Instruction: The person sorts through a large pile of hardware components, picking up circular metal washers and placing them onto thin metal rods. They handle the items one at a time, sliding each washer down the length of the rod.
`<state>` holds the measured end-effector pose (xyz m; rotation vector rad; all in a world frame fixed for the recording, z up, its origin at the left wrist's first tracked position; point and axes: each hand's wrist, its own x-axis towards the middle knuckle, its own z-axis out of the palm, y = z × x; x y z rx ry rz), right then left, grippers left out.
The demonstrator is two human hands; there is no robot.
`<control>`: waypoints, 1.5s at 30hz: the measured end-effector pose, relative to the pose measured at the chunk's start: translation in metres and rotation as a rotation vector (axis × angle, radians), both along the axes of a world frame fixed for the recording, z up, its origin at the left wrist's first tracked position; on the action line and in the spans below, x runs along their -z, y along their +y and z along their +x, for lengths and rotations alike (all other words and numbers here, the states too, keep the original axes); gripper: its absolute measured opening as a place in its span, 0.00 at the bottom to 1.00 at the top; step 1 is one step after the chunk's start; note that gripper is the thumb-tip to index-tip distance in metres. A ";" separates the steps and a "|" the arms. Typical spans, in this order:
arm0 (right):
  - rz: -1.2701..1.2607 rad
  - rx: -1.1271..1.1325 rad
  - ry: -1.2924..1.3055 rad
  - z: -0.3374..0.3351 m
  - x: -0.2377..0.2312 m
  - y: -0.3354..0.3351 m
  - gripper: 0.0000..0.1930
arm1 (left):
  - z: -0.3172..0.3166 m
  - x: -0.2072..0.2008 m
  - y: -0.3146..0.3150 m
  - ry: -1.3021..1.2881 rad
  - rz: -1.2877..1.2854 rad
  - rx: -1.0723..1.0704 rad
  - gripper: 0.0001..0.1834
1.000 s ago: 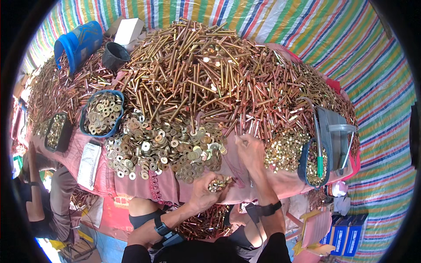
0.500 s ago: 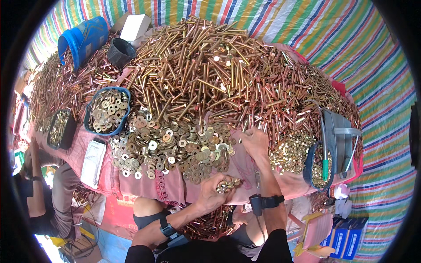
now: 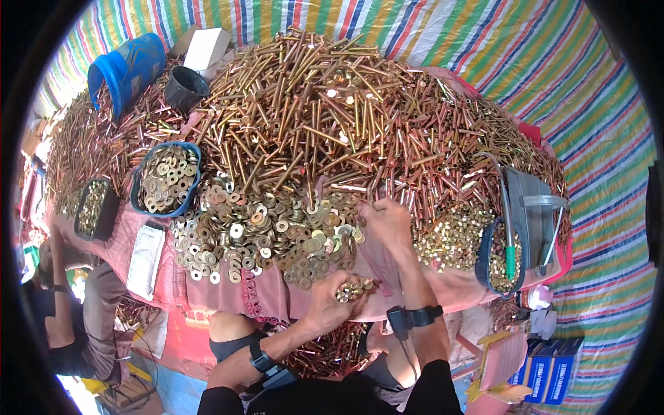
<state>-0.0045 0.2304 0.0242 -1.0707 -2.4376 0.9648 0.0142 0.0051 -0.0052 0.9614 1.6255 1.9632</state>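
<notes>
My left hand (image 3: 330, 302) is closed around a bundle of brass-coloured bolts (image 3: 355, 289), their ends poking out to the right above the cloth's near edge. At the right edge of a heap of flat washers (image 3: 277, 228), my right hand (image 3: 389, 223) has its fingers drawn together, fingertips by the outermost washers. Whatever those fingertips hold, if anything, is hidden. Behind both hands rises a big pile of long, gold-toned bolts (image 3: 311, 117). A heap of small nuts (image 3: 449, 238) lies to the right of my right hand.
A blue basin of washers (image 3: 136, 187) and a dark tray of nuts (image 3: 109, 207) stand left. On the right is a grey scoop-like container (image 3: 517, 207) beside a dark tub (image 3: 483, 266). A blue bucket (image 3: 135, 69) lies far left. Another person (image 3: 62, 304) sits at left.
My right hand has shifted left, from the bare cloth near the bolts to the edge of the washers. My left hand keeps its bundle and has moved slightly left.
</notes>
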 end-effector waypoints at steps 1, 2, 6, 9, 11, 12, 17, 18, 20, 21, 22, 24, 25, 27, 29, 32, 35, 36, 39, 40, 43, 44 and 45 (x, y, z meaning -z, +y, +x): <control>-0.172 0.019 0.107 0.006 -0.002 0.003 0.18 | -0.001 0.000 0.001 0.019 -0.006 -0.010 0.13; -0.279 -0.003 0.173 0.014 -0.005 0.006 0.16 | -0.001 0.000 0.002 0.038 -0.010 -0.019 0.13; -0.620 -0.051 0.343 0.055 -0.026 0.004 0.13 | 0.000 -0.005 0.001 0.027 -0.051 -0.043 0.14; -0.611 -0.094 0.454 0.084 -0.042 -0.023 0.24 | -0.002 -0.009 -0.002 0.009 -0.045 -0.024 0.13; -0.591 -0.151 0.516 0.095 -0.051 -0.043 0.30 | -0.003 -0.011 -0.003 -0.036 -0.017 0.000 0.13; -0.570 -0.190 0.550 0.099 -0.054 -0.050 0.34 | -0.003 -0.011 -0.003 -0.033 0.004 0.008 0.13; -0.491 -0.279 0.536 0.106 -0.053 -0.070 0.39 | -0.003 -0.008 0.001 -0.054 0.029 0.019 0.14; -0.370 -0.308 0.486 0.108 -0.053 -0.070 0.39 | -0.002 -0.008 0.000 -0.069 0.028 0.025 0.15; -0.131 -0.367 0.362 0.113 -0.054 -0.069 0.39 | -0.002 -0.009 -0.001 -0.070 -0.020 0.026 0.15; -0.110 -0.363 0.331 0.116 -0.054 -0.074 0.33 | -0.002 -0.010 -0.001 -0.070 -0.042 0.025 0.16; 0.018 -0.431 0.354 0.116 -0.054 -0.073 0.31 | -0.002 -0.011 -0.001 -0.009 -0.051 -0.001 0.16; 0.259 -0.558 0.368 0.116 -0.056 -0.073 0.28 | -0.002 -0.013 0.000 0.115 -0.068 -0.052 0.17; 0.188 -0.527 0.352 0.116 -0.056 -0.075 0.21 | -0.003 -0.012 0.001 0.144 -0.049 -0.055 0.17; 0.188 -0.576 0.348 0.115 -0.056 -0.074 0.17 | -0.005 -0.009 0.000 0.202 -0.008 -0.063 0.18; 0.127 -0.614 0.319 0.115 -0.055 -0.073 0.14 | -0.005 -0.004 -0.002 0.110 -0.071 -0.016 0.19; 0.069 -0.550 0.245 0.120 -0.049 -0.069 0.10 | -0.004 0.005 -0.003 -0.008 -0.008 0.051 0.21; 0.273 -0.317 0.239 0.121 -0.039 -0.048 0.09 | 0.001 0.007 -0.001 -0.090 0.047 0.081 0.20; 0.288 -0.244 0.192 0.120 -0.036 -0.038 0.09 | 0.003 0.005 0.000 -0.128 0.065 0.101 0.20; 0.357 -0.100 0.077 0.119 -0.028 -0.009 0.09 | 0.004 -0.002 0.000 0.030 -0.021 -0.011 0.21; 0.396 -0.099 0.052 0.117 -0.025 -0.004 0.09 | 0.003 -0.004 -0.001 0.031 -0.021 -0.003 0.21; 0.422 -0.121 -0.061 0.113 -0.019 0.000 0.09 | 0.000 -0.006 -0.003 0.043 -0.032 0.015 0.20; 0.416 -0.132 -0.105 0.111 -0.018 -0.002 0.10 | 0.000 -0.006 -0.004 0.052 -0.044 0.018 0.21; 0.428 -0.147 -0.147 0.108 -0.018 -0.003 0.10 | -0.001 -0.004 -0.005 0.058 -0.055 0.023 0.21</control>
